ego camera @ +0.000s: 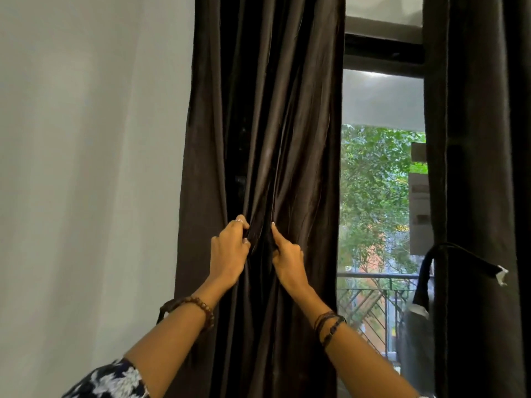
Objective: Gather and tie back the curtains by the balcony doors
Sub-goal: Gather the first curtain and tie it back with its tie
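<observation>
Roughly midway: left curtain (258, 139) hangs bunched beside the wall (86, 168), not yet tied. Left hand (228, 254) pinches a fold; right hand (287, 254) grips the neighbouring pleat, index finger extended. Right curtain (477, 168) ungathered, a dark tieback strap (448, 251) hanging loose at its edge.

A pale wall (86, 168) fills the left side. Beyond the glass, a tree (373, 196) stands behind a dark metal railing (373, 275), which crosses below its leaves, with a grey ceiling (382, 99) above the tree.
</observation>
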